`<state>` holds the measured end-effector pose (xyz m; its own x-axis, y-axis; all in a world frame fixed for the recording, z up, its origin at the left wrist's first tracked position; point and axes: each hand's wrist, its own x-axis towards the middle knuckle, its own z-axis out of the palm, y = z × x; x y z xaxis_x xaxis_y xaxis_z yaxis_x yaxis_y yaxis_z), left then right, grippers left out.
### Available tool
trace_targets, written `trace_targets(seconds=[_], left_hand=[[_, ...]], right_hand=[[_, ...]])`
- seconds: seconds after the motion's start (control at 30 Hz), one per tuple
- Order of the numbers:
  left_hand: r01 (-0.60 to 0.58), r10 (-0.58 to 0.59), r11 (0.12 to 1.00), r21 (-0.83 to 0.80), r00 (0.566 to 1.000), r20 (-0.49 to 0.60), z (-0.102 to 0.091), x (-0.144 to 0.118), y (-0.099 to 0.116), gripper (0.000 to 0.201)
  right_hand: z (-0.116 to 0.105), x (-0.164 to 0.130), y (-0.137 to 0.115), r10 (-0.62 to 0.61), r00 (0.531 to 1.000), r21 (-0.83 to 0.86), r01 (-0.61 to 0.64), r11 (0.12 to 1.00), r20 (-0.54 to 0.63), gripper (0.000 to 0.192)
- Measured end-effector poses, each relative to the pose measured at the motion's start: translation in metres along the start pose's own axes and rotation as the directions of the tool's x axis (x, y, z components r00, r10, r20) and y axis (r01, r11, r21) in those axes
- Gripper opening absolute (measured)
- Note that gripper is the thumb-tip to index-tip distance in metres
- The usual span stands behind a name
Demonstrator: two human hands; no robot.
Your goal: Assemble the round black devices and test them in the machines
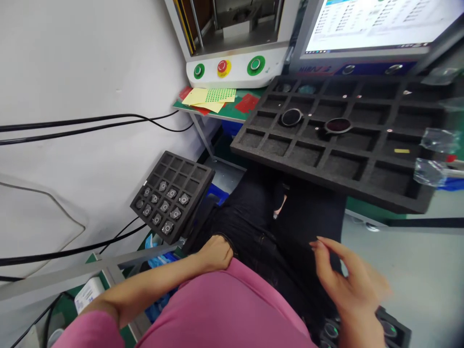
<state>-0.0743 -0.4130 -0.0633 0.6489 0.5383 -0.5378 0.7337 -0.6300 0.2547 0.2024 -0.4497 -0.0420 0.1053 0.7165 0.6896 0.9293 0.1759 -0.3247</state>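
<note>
My left hand [216, 252] is curled closed at the waistband of the dark trousers [250, 227], beside the hem of the pink shirt [235, 309]. Its fingertips are hidden. Over the lap on the right is my right hand [353, 278], slightly blurred, with thumb and index fingertips pressed together; anything between them is too small to make out. In front lies a black foam tray [308, 166], its compartments holding a round black watch-like disc [291, 117] and a dark reddish one [338, 126]. Neither hand touches this tray.
To the left stands a tilted foam tray [186, 181] with several small round watch-like parts [164, 206]. Behind are a machine panel [237, 67] with green and red buttons, yellow sticker sheets [213, 96] and a monitor [373, 29]. Round devices [331, 330] sit below my right wrist. Cables [72, 125] cross the wall.
</note>
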Motion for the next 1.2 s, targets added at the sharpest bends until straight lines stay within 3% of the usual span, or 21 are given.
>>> trace_targets(seconds=[0.2,0.37,0.6,0.77,0.93,1.1,1.2], left_hand=[[-0.024,0.024,1.000,-0.008,1.000,-0.006,0.008,0.017,-0.008,0.019],[-0.137,0.132,0.990,-0.025,0.982,-0.132,0.006,-0.017,-0.012,0.023],[-0.378,0.337,0.922,-0.081,0.889,-0.309,-0.006,-0.046,-0.031,0.035],[-0.377,0.275,0.913,-0.158,0.852,-0.444,-0.007,-0.058,-0.046,0.038],[-0.360,0.141,0.893,-0.269,0.792,-0.594,-0.008,-0.075,-0.041,0.030],[-0.399,0.087,0.865,-0.304,0.716,-0.693,-0.012,-0.078,-0.033,0.023],[-0.402,0.064,0.865,-0.301,0.684,-0.727,-0.013,-0.084,-0.031,0.026]], right_hand=[[0.003,-0.003,-0.010,0.045,0.998,0.105,-0.050,0.993,0.054,0.009],[-0.011,-0.006,-0.019,0.112,0.990,0.187,-0.126,0.974,0.085,0.006],[-0.022,-0.010,-0.026,0.392,0.918,0.233,-0.396,0.888,0.067,0.011],[-0.017,-0.013,-0.027,0.452,0.888,0.270,-0.455,0.848,0.077,0.010],[-0.014,-0.015,-0.028,0.493,0.853,0.198,-0.520,0.831,0.173,0.012],[-0.007,-0.011,-0.022,0.393,0.913,0.179,-0.407,0.896,0.110,0.009],[-0.001,-0.010,-0.019,0.376,0.918,0.154,-0.392,0.907,0.125,0.004]])
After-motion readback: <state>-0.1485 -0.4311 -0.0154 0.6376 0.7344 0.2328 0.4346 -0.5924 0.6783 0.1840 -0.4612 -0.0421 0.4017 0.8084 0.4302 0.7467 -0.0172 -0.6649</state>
